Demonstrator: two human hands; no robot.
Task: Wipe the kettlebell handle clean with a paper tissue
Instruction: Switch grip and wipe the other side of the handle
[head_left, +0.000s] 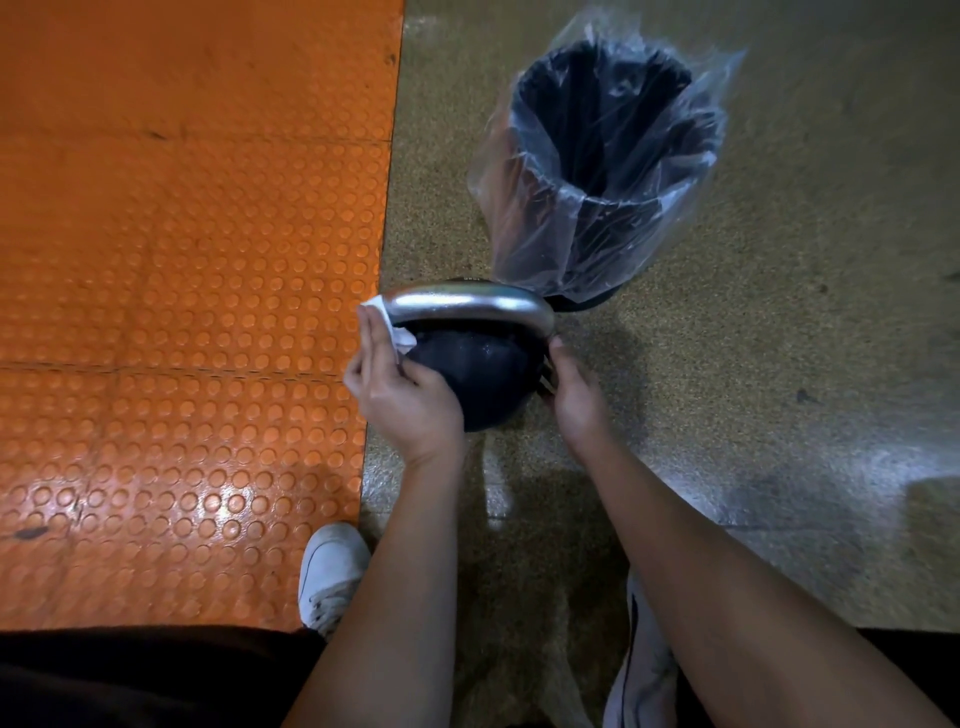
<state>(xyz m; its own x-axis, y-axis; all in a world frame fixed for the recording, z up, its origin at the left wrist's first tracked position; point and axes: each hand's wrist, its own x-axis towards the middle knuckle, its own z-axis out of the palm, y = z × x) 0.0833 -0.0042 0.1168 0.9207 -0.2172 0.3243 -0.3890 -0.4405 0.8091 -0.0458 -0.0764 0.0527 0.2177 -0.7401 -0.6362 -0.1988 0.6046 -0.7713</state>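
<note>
Beside an orange mat (182, 312), the left hand (402, 400) pinched a tissue (387, 325) against the kettlebell handle (467, 304); the right hand (574, 397) gripped the kettlebell (478, 374).

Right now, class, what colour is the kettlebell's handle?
Shiny silver metal; the kettlebell handle shows best in the head view.

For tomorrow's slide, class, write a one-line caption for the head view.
Left hand presses a paper tissue against the kettlebell handle while the right hand steadies the kettlebell beside a lined bin.
</note>
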